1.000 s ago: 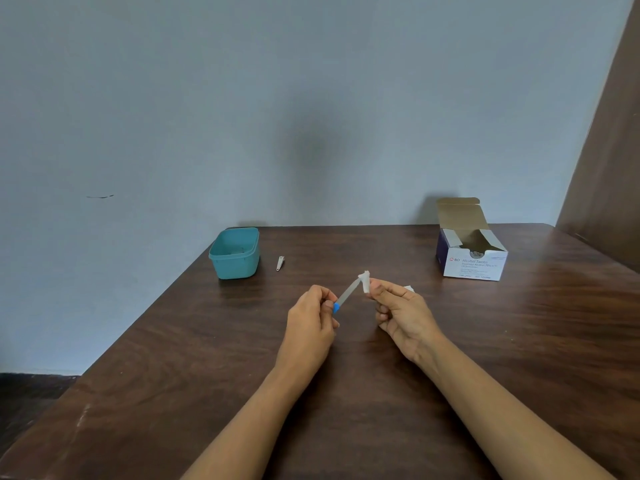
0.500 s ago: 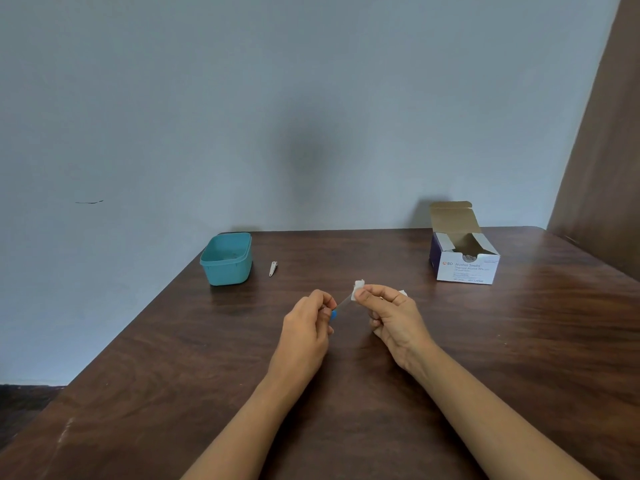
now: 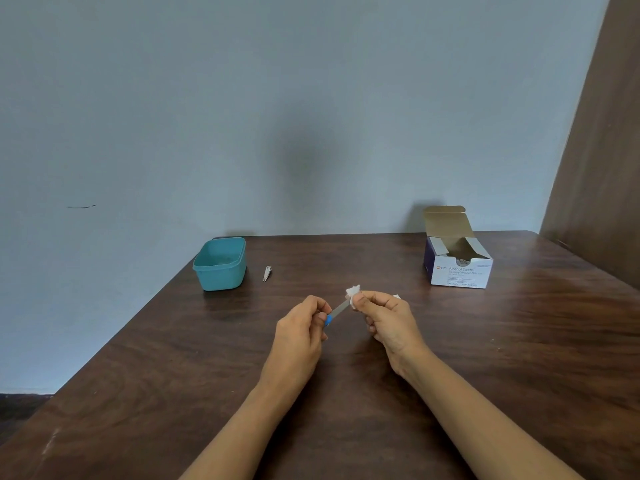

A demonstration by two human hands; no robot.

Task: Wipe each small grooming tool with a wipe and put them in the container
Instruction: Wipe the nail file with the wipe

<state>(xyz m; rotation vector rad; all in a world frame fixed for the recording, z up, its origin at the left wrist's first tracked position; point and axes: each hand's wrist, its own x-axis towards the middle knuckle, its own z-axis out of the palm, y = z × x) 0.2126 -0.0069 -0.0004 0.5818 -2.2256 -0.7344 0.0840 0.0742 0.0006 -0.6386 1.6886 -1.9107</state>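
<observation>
Head view, bench: dark brown wood with a streaked, slightly glossy grain (image 3: pixel 519 341), its far edge set against a plain, matte grey-blue wall.

Left hand: the left hand (image 3: pixel 301 327) has its fingers curled and pinches the blue end of a slim tool, raised above the middle of the bench.

Tool: a thin, flat, straight nail file (image 3: pixel 338 310), pale grey along its blade with a small bright blue handle tip. It slants up from the left hand toward the right.

Right hand: the right hand (image 3: pixel 388 320) has its thumb and forefinger pressed together round a wipe at the file's far end, with the other fingers curled under.

Wipe: a small, crumpled white wipe (image 3: pixel 353 292), soft and ragged at the edge, wrapped over the file's tip.

Container: a teal plastic container (image 3: pixel 221 263), rectangular with rounded corners and a smooth rim. It stands open at the far left of the bench, well apart from the hands.

Nail clipper: a small, shiny metal nail clipper (image 3: pixel 267 273), narrow and tapered, lies flat just beside the container on its right.

Swab box: a white and purple cardboard swab box (image 3: pixel 457 268) at the far right, its brown inner flaps standing open.
</observation>
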